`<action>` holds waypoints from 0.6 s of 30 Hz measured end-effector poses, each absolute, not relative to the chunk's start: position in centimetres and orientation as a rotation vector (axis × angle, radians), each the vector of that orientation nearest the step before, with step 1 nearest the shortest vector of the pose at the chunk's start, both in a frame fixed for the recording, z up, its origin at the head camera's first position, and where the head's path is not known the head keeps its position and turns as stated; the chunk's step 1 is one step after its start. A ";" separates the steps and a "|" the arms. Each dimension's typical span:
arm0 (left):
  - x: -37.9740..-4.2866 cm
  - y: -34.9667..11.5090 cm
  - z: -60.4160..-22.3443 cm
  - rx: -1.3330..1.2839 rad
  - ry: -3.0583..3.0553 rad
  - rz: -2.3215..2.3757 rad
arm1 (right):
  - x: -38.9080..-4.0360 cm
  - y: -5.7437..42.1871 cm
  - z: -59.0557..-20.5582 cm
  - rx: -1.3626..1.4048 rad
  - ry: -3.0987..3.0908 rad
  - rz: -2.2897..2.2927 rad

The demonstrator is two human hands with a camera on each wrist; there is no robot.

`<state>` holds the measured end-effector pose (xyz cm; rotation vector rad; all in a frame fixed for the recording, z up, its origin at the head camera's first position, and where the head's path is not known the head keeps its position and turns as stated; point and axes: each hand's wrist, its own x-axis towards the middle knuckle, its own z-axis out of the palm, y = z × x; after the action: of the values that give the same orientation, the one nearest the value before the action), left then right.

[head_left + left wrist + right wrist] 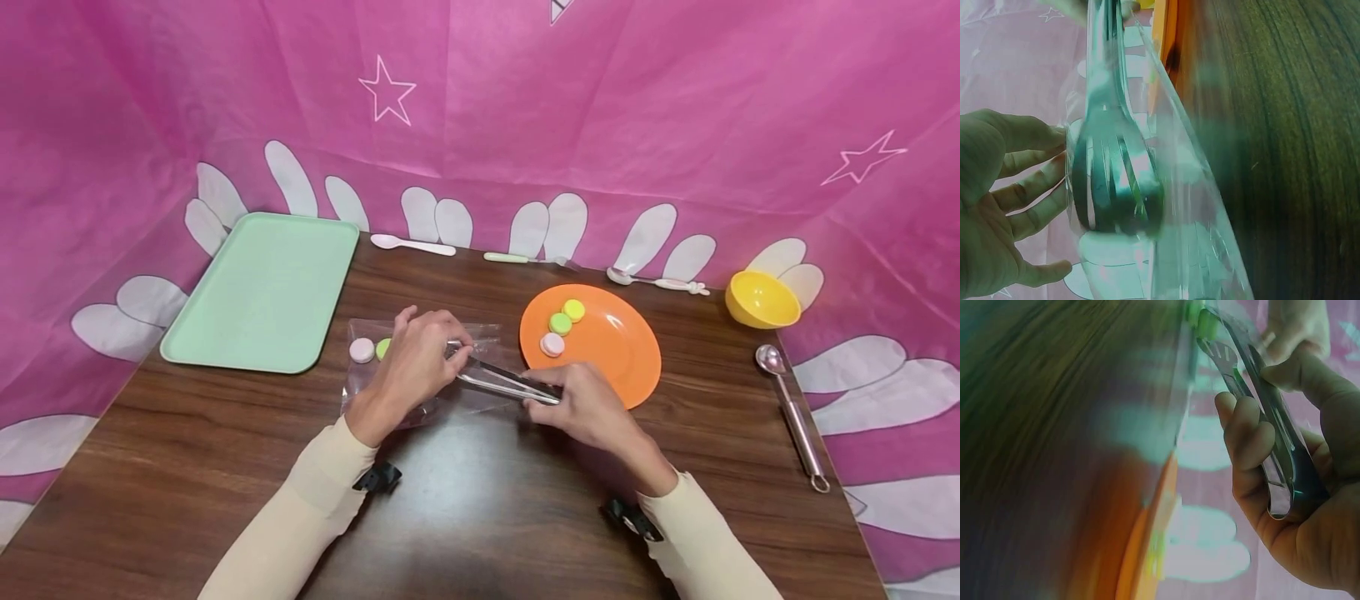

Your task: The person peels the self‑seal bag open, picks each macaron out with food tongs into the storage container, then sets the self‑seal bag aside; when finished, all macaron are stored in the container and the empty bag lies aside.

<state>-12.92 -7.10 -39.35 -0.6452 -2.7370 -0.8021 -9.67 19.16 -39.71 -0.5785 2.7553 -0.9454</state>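
Observation:
My right hand [588, 408] grips metal tongs [506, 384], their slotted heads reaching left into a clear plastic bag [1188, 181]. At the bag's mouth my left hand [420, 358] pinches the film between thumb and fingers. A pink macaron [362, 350] and a green macaron [383, 347] show through the bag, the green one partly behind the left hand. In the right wrist view something green [1207, 325] appears by the tong heads. Beside the right hand, an orange plate [626, 358] carries yellow [573, 311], green [560, 323] and pink macarons [552, 344].
A mint-green tray [262, 292] lies at the left. Along the back are a white spoon [412, 244], a green-handled fork [510, 257] and a white-handled spoon [660, 282]. A yellow bowl [762, 300] and a metal scoop [795, 421] occupy the right side.

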 end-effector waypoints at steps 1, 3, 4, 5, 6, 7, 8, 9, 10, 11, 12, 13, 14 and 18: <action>-12.9 -7.1 -39.4 -0.646 -2.733 -0.799 | -9.4 19.9 -39.6 -0.563 2.766 -0.954; -13.0 -7.1 -39.4 -0.650 -2.724 -0.786 | -8.8 21.5 -39.5 -0.526 2.803 -0.949; -13.0 -7.1 -39.4 -0.650 -2.720 -0.780 | -8.5 22.4 -39.4 -0.503 2.827 -0.940; -13.0 -7.1 -39.4 -0.648 -2.719 -0.773 | -8.1 23.2 -39.3 -0.482 2.857 -0.931; -13.0 -7.1 -39.4 -0.646 -2.718 -0.767 | -7.9 24.0 -39.2 -0.452 2.886 -0.921; -13.0 -7.1 -39.4 -0.644 -2.718 -0.763 | -7.6 24.8 -39.0 -0.420 2.916 -0.905; -13.0 -7.1 -39.3 -0.643 -2.718 -0.758 | -7.3 25.7 -38.9 -0.384 2.946 -0.887; -13.0 -7.1 -39.3 -0.641 -2.717 -0.754 | -7.1 26.5 -38.7 -0.345 2.975 -0.873; -13.0 -7.1 -39.3 -0.638 -2.718 -0.753 | -6.9 27.3 -38.6 -0.312 3.007 -0.860; -13.0 -7.1 -39.3 -0.637 -2.719 -0.754 | -6.7 28.1 -38.5 -0.274 3.035 -0.846; -13.0 -7.1 -39.3 -0.637 -2.722 -0.760 | -6.5 28.8 -38.5 -0.227 3.053 -0.832; -13.0 -7.1 -39.3 -0.637 -2.725 -0.764 | -6.4 29.6 -38.4 -0.184 3.076 -0.815; -12.9 -7.1 -39.3 -0.639 -2.728 -0.767 | -6.2 30.3 -38.4 -0.136 3.091 -0.805; -12.9 -7.1 -39.4 -0.638 -2.733 -0.764 | -5.8 32.3 -38.9 -0.004 3.146 -0.740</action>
<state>-12.89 -7.12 -39.38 -0.6377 -2.7332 -0.7638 -5.76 32.32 -38.93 -0.0044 3.1462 -0.7400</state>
